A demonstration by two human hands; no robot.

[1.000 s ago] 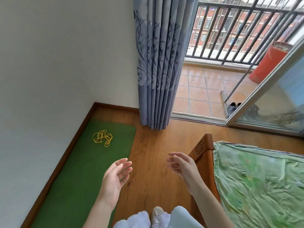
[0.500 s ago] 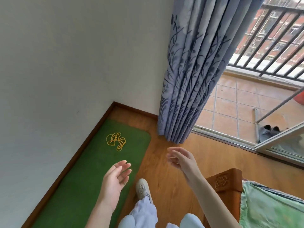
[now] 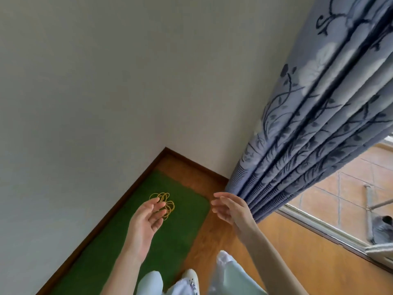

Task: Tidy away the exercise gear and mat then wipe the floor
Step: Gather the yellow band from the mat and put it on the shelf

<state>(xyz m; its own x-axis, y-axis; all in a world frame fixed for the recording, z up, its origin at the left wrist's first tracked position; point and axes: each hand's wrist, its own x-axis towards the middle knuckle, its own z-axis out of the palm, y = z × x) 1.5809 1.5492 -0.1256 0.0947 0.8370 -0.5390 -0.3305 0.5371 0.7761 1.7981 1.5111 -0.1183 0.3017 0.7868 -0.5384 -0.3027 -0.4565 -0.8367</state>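
Left hand (image 3: 146,218) held out, fingers loosely spread, nothing gripped. Right hand (image 3: 230,207) likewise relaxed, empty. Yellow skipping rope (image 3: 164,202) seen coiled on green exercise mat (image 3: 170,241), just beyond left hand fingertips. Curtain (image 3: 308,128) hung beside right hand.

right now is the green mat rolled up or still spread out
Spread out: the green mat lies flat along the wall, the yellow cord on it.

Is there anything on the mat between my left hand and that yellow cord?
Nothing visible: the left hand is open, its fingertips overlapping the yellow cord in view, and only bare green mat surrounds it.
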